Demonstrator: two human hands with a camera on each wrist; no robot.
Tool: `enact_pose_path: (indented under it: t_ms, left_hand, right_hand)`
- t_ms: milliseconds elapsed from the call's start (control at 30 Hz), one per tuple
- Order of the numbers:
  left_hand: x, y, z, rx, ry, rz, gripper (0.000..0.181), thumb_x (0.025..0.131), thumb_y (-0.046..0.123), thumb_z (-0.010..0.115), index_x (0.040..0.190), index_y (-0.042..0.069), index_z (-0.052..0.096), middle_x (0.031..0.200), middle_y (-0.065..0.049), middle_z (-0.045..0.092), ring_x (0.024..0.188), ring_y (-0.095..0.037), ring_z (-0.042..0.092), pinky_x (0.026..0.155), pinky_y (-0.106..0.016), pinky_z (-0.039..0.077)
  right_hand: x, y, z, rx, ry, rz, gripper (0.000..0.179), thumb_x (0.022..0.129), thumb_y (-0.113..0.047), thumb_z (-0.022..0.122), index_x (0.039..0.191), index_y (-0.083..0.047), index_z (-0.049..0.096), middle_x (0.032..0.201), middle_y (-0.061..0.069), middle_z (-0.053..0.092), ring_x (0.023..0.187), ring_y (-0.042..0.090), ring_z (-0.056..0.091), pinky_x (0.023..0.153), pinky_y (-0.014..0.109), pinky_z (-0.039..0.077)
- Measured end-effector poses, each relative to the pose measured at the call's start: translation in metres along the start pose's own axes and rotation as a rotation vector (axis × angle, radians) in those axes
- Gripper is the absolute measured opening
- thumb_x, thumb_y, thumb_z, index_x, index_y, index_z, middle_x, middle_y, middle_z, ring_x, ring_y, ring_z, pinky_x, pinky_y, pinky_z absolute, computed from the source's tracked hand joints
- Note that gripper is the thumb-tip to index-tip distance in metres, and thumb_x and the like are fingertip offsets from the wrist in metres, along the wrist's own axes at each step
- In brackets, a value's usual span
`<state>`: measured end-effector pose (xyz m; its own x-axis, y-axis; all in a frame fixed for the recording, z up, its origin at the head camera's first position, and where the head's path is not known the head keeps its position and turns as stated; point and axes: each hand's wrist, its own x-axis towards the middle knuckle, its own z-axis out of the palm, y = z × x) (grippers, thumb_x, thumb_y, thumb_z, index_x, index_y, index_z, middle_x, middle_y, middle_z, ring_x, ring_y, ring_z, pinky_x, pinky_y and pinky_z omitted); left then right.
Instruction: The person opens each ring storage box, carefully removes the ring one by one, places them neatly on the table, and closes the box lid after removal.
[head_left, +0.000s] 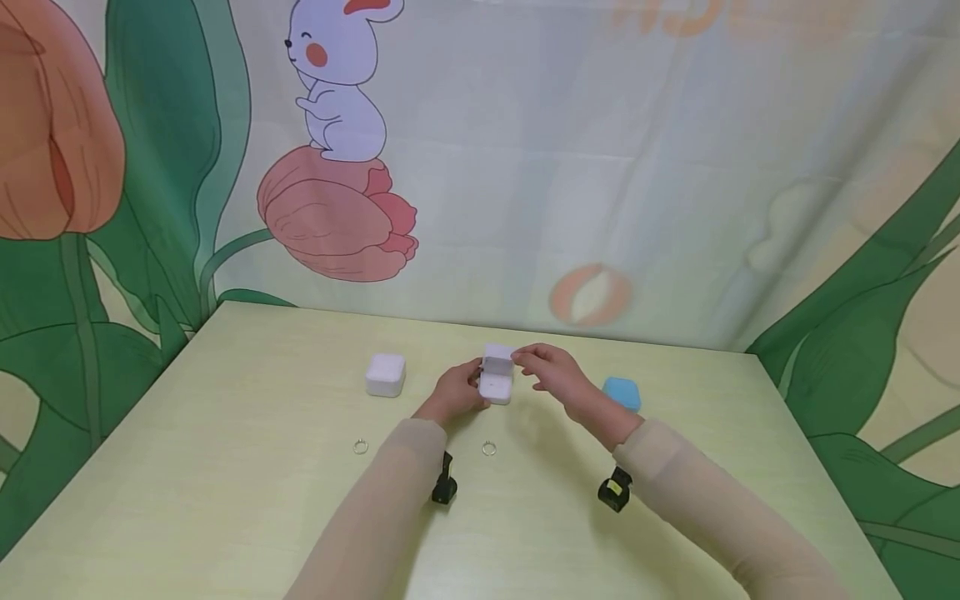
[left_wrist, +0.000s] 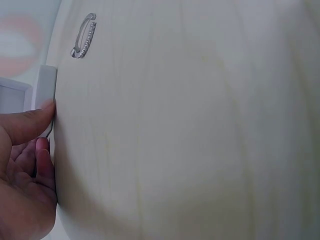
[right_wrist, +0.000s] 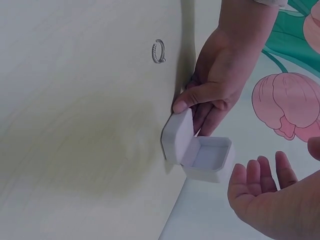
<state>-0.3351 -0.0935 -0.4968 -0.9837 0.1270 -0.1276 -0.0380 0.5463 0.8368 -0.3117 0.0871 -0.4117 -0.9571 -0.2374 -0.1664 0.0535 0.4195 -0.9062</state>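
Note:
A small white ring box (head_left: 496, 389) stands on the table with its lid (head_left: 498, 354) raised. My left hand (head_left: 457, 390) grips its base from the left; in the left wrist view the thumb (left_wrist: 31, 123) presses on the base. To the right of the lid is my right hand (head_left: 557, 372), its fingers loosely bent and holding nothing. The right wrist view shows a gap between those fingers (right_wrist: 254, 177) and the lid (right_wrist: 209, 155). A silvery ring (left_wrist: 90, 36), which looks studded and has a gap in its band, lies in front of the box.
A closed white box (head_left: 386, 375) stands to the left, and a blue box (head_left: 622, 393) sits partly behind the right wrist. Another ring (head_left: 361, 452) lies left of the left forearm. A printed cloth (head_left: 487, 183) hangs behind the table's far edge.

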Motion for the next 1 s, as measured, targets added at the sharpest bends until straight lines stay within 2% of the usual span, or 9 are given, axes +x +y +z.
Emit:
enact_pose_path:
  t_ms: [200, 367, 633, 867, 1000]
  left_hand:
    - [0.001, -0.001, 0.000, -0.007, 0.001, -0.003, 0.079, 0.085, -0.002, 0.075, 0.156, 0.002, 0.040, 0.150, -0.018, 0.058, 0.106, -0.025, 0.056, 0.103, -0.040, 0.049]
    - [-0.001, 0.001, -0.001, -0.011, -0.004, -0.005, 0.080, 0.084, -0.002, 0.075, 0.156, 0.002, 0.040, 0.150, -0.018, 0.057, 0.105, -0.025, 0.057, 0.101, -0.039, 0.049]
    - [-0.003, 0.002, -0.001, -0.010, -0.008, -0.007, 0.079, 0.085, -0.001, 0.074, 0.156, 0.003, 0.040, 0.152, -0.017, 0.056, 0.107, -0.025, 0.056, 0.104, -0.041, 0.048]
    - [-0.001, 0.001, 0.000, -0.007, -0.003, -0.001, 0.079, 0.084, -0.002, 0.075, 0.155, 0.003, 0.041, 0.147, -0.017, 0.060, 0.101, -0.023, 0.056, 0.095, -0.036, 0.049]
    - [-0.001, 0.000, 0.000, -0.015, -0.007, -0.006, 0.080, 0.084, -0.003, 0.075, 0.156, 0.003, 0.041, 0.147, -0.017, 0.060, 0.102, -0.023, 0.055, 0.096, -0.035, 0.049]
  right_hand:
    - [0.005, -0.002, 0.001, 0.011, 0.008, -0.017, 0.045, 0.104, -0.029, 0.052, 0.134, 0.003, 0.059, 0.140, 0.026, 0.059, 0.129, 0.040, 0.053, 0.108, 0.053, 0.048]
    - [0.010, -0.001, 0.001, 0.014, 0.019, -0.001, 0.044, 0.104, -0.029, 0.052, 0.134, 0.003, 0.060, 0.141, 0.023, 0.060, 0.128, 0.037, 0.055, 0.106, 0.050, 0.050]
    - [0.018, 0.003, -0.001, 0.051, 0.008, 0.033, 0.047, 0.106, -0.029, 0.049, 0.140, 0.003, 0.056, 0.148, 0.024, 0.055, 0.138, 0.041, 0.051, 0.113, 0.054, 0.046]
    - [0.027, 0.008, -0.001, 0.073, 0.022, 0.041, 0.048, 0.105, -0.029, 0.049, 0.141, 0.003, 0.055, 0.149, 0.024, 0.053, 0.139, 0.041, 0.050, 0.114, 0.053, 0.046]
    - [0.031, 0.011, -0.001, 0.062, 0.039, 0.040, 0.048, 0.105, -0.029, 0.049, 0.141, 0.002, 0.055, 0.149, 0.024, 0.054, 0.139, 0.041, 0.050, 0.113, 0.052, 0.047]
